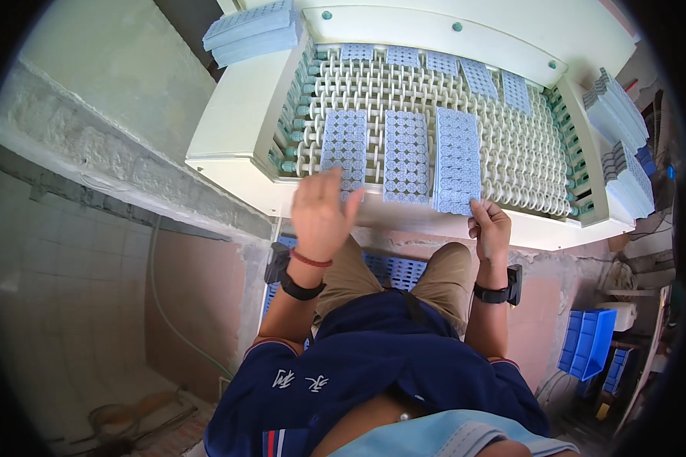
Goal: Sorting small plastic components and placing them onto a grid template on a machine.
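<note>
Three light-blue panels with rows of round shapes, like circuit-board sheets, lie side by side at the near edge of a roller conveyor (511, 145). Over the near end of the left panel (344, 133) is my left hand (318, 217), fingers stretched out and a little blurred; whether it touches the panel I cannot tell. The middle panel (406, 152) lies flat, with no hand on it. With thumb and fingers, my right hand (491, 228) pinches the near right corner of the right panel (457, 156), which looks thicker, like several stacked together.
Several more panels (478, 78) lie along the conveyor's far side. Panel stacks sit on the machine's left ledge (251, 34) and right side (617, 114). Blue plastic bins (587, 343) stand at the lower right. A rough concrete ledge (129, 145) runs along the left.
</note>
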Motion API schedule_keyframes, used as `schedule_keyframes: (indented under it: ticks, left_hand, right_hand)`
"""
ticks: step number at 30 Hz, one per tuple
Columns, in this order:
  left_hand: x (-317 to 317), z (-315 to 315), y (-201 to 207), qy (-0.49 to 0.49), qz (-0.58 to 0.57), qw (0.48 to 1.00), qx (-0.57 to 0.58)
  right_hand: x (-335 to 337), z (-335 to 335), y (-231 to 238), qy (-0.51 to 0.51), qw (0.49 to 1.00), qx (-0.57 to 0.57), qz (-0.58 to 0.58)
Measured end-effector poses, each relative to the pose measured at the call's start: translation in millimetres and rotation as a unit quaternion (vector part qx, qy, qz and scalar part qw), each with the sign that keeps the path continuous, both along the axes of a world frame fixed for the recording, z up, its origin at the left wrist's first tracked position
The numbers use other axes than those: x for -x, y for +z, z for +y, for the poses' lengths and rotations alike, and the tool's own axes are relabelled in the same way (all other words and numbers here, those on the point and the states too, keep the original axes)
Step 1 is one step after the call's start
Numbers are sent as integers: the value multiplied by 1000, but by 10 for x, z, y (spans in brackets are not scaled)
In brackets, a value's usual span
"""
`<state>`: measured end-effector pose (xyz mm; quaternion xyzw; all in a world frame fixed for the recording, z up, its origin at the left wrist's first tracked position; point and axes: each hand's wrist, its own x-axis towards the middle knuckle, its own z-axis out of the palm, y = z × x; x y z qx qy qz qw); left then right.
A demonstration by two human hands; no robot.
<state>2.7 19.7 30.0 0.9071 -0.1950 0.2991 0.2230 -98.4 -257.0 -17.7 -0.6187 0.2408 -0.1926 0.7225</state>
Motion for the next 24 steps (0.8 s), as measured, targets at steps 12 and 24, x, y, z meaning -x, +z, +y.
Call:
schedule_keyframes:
  ticks: [12, 24]
  left_hand:
    - [-55, -561, -338, -254, -12, 963, -88]
    - [-149, -585, -289, -245, 12, 965, -97]
  right_hand:
    - [282, -611, 34, -83, 996, 13, 3]
    - [562, -1396, 93, -244, 968, 52, -13]
